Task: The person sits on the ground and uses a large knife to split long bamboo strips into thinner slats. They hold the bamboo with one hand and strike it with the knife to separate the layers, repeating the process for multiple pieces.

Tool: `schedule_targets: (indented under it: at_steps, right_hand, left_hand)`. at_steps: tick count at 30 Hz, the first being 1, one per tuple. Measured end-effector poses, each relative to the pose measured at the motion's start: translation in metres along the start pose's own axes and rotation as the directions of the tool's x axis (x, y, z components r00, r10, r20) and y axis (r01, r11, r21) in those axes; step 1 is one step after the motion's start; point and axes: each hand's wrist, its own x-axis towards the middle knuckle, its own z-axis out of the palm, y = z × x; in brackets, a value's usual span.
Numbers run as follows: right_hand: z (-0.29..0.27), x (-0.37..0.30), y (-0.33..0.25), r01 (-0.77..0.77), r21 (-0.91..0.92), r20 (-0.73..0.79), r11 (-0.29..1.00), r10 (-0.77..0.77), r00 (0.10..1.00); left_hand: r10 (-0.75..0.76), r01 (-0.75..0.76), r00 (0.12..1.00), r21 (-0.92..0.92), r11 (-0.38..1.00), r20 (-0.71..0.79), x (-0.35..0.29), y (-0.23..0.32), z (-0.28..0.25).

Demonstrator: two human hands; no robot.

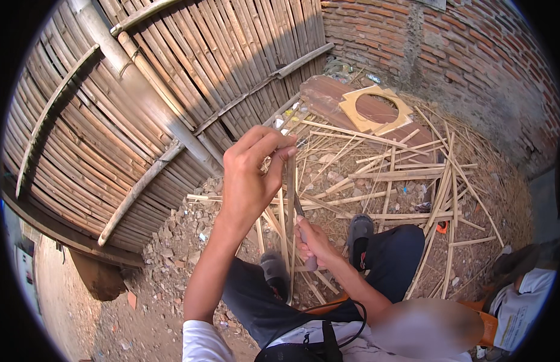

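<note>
My left hand (pixel 253 166) is raised, its thumb and fingers pinched on the upper end of a long, thin bamboo strip (pixel 291 175). The strip hangs nearly upright between my feet. Lower down, my right hand (pixel 316 243) is closed round the grey handle of a knife (pixel 299 207). The knife's dark blade points up and lies along the strip; whether its edge cuts into the strip I cannot tell. Split bamboo strips (pixel 376 175) lie crossed in a loose heap on the ground ahead of my hands.
A bamboo-slat wall (pixel 189 66) leans at the left, and a brick wall (pixel 461 42) stands behind. A brown board (pixel 319 99) carries a yellowish panel (pixel 350 110) with a round hole. Rubble (pixel 165 253) covers the ground. A white sack (pixel 526 301) sits at the right.
</note>
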Motion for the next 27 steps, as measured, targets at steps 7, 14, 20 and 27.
schedule_targets:
  at_steps: [7, 14, 20, 27]
  right_hand:
    - [-0.098, 0.073, 0.178, -0.34, -0.042, -0.168, 0.94, 0.328, 0.929]
    - [-0.109, 0.068, 0.198, -0.314, -0.357, -0.266, 0.88, 0.226, 0.937]
    - [-0.107, 0.064, 0.197, -0.272, -0.206, -0.178, 0.94, 0.237, 0.955]
    - [-0.154, 0.075, 0.26, -0.265, -0.466, -0.168, 0.844, 0.209, 0.963]
  left_hand:
    - [-0.048, 0.048, 0.999, 0.021, 0.999, 0.015, 0.004, -0.003, 0.004]
    - [-0.194, 0.198, 0.979, 0.051, 0.979, -0.07, 0.003, -0.034, -0.005]
    - [-0.278, 0.279, 0.96, 0.029, 0.96, -0.047, 0.0, -0.054, -0.019]
    - [-0.246, 0.254, 0.966, 0.097, 0.962, -0.083, 0.004, -0.052, -0.019]
